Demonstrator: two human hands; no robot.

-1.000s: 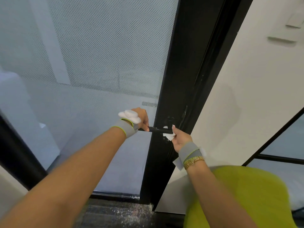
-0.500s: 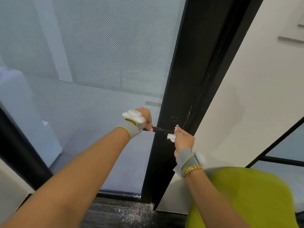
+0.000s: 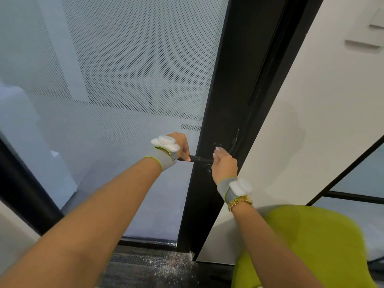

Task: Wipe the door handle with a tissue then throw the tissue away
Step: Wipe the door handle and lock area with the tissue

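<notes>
Wiping looks underway: left hand (image 3: 180,144) grips the black lever handle (image 3: 200,159); right hand (image 3: 224,164) is closed around it (tissue hidden); disposal remains.

Grey wristbands (image 3: 161,161) with white pods, gold bracelet (image 3: 239,201).

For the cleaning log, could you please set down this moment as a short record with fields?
left hand: closed around the free end of the door handle
right hand: closed at the handle's door end; fingers curled over it
tissue: not visible now, presumably hidden inside the right hand
door handle: black lever, roughly level, on the black door frame
glass panel: frosted, dotted, left of the frame
wrists: grey bands with white pods; gold bracelet on the right
green chair: lower right
bin: none in view
</notes>
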